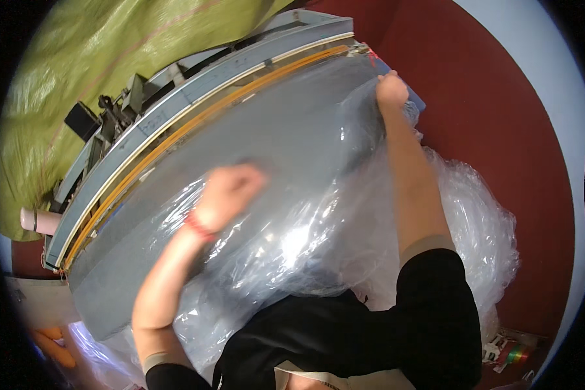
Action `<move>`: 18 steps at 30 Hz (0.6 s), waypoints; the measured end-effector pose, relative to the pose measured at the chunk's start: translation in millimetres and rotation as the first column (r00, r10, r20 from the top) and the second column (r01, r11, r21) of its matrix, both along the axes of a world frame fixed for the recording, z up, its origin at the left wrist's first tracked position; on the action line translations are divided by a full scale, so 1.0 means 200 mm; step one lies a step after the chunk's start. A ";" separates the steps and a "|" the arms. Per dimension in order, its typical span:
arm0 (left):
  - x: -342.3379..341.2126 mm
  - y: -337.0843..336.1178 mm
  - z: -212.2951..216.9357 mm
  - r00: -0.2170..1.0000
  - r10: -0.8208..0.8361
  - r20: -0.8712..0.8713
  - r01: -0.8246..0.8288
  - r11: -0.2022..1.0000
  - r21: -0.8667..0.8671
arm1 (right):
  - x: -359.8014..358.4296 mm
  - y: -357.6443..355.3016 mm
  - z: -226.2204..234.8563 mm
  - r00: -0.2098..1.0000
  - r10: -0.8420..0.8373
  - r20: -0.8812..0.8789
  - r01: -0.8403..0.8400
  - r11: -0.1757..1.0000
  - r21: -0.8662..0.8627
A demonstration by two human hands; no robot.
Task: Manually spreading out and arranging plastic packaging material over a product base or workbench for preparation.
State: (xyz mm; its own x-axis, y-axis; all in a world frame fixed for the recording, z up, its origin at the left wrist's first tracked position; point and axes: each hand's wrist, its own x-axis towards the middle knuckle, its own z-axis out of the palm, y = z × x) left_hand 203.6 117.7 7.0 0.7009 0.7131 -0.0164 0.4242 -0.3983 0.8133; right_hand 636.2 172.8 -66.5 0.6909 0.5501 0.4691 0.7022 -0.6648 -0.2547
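Note:
A large sheet of clear plastic film (286, 240) lies bunched and shiny over the near part of a grey work table (273, 123). Up at the table's far right corner, my right hand (392, 91) is closed on the film, which gathers and hangs below the fist. My left hand (231, 192), with a red band (200, 226) round its wrist, is over the middle of the table, at the film. Its fingers look curled, but motion blurs them, and whatever they hold cannot be made out.
Along the table's far edge run an orange strip (208, 112) and a long grey metal frame (195, 97) with machine parts. A pink bottle (39, 221) is at its left end. A yellow-green sheet (130, 39) lies beyond. More film (478, 221) heaps on the dark red floor (500, 117) at right.

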 end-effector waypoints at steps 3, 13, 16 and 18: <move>0.51 -0.02 -0.07 0.991 -0.011 -0.136 0.046 0.964 0.261 | -0.01 -0.02 0.02 0.998 -0.040 -0.040 0.039 0.999 -0.033; 0.35 -0.14 -0.12 0.921 0.183 0.345 0.149 0.652 -0.743 | -0.04 0.04 -0.04 0.994 0.084 0.072 -0.086 0.996 0.031; -0.08 -0.42 -0.05 0.912 -0.223 0.344 0.410 0.487 -0.771 | 0.01 -0.03 -0.04 0.974 0.117 0.194 -0.116 0.993 -0.013; -0.53 -0.55 -0.13 0.912 -0.385 0.144 0.333 0.487 -0.808 | -0.01 -0.04 0.02 0.993 0.027 0.117 -0.018 0.997 -0.078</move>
